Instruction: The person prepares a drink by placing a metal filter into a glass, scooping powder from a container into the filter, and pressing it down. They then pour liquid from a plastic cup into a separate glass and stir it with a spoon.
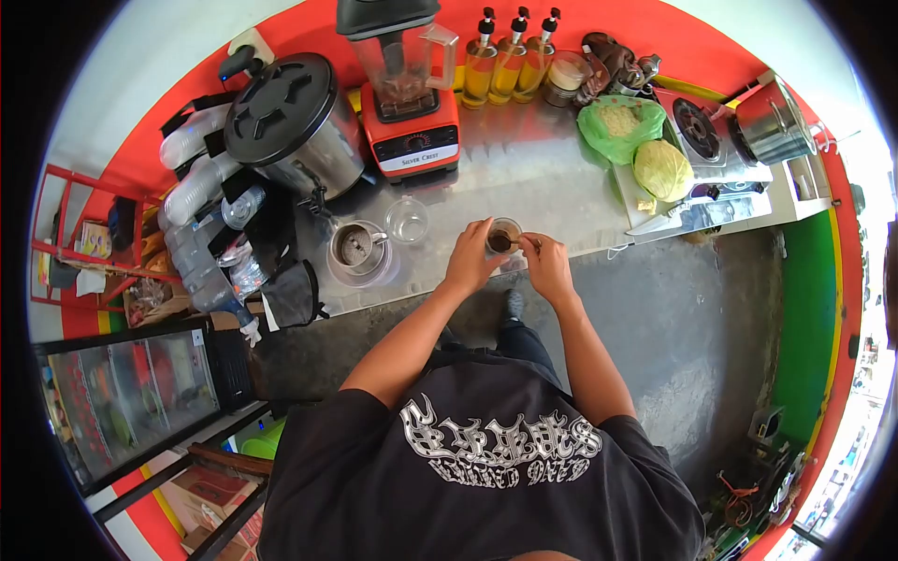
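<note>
My left hand is closed round the side of a clear glass at the counter's front edge. Dark brown contents show inside it. My right hand pinches the handle of a small spoon, whose other end dips into the glass. To the left, a metal mug with a frothy brown drink stands on a saucer-like plate. Beside the mug is a clear round container.
Behind are a large steel pot with black lid, a red blender and several pump bottles. A cabbage, green bag, knife and stove with a pot are right.
</note>
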A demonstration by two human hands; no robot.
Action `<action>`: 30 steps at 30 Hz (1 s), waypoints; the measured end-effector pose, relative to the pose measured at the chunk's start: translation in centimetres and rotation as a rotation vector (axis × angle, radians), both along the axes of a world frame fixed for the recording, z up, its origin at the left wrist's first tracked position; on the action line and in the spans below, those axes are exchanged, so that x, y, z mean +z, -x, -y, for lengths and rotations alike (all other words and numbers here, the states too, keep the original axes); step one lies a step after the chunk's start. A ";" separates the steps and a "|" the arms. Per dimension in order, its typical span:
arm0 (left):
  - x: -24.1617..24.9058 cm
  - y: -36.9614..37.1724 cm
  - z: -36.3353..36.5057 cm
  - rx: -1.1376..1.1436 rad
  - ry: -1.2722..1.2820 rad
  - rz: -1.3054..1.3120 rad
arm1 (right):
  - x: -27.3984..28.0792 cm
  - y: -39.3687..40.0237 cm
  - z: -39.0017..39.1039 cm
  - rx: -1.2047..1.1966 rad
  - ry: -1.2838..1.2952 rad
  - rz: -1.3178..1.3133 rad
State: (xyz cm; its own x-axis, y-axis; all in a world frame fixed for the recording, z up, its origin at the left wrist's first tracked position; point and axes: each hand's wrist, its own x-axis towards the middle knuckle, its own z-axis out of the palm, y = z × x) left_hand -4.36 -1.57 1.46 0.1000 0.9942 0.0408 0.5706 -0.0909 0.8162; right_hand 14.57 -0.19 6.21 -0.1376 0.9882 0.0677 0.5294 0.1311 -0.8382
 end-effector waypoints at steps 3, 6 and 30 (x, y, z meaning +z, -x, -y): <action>0.5 0.0 -0.2 0.000 0.002 -0.016 | 0.3 -0.8 -0.3 0.045 -0.125 0.046; 0.9 -0.2 -0.8 -0.008 0.020 -0.092 | -0.2 -1.0 -0.8 0.153 -0.152 0.103; 4.3 -3.0 0.2 0.211 0.247 -0.204 | -0.5 -3.8 -5.5 0.604 -0.130 0.112</action>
State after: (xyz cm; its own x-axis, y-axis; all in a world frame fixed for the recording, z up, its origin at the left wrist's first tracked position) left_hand -1.35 -1.72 5.72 -0.1265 0.9712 -0.2020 0.7084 0.2310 0.6669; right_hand 18.42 5.28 5.71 -0.6824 0.7185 0.1349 0.4139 0.5319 -0.7387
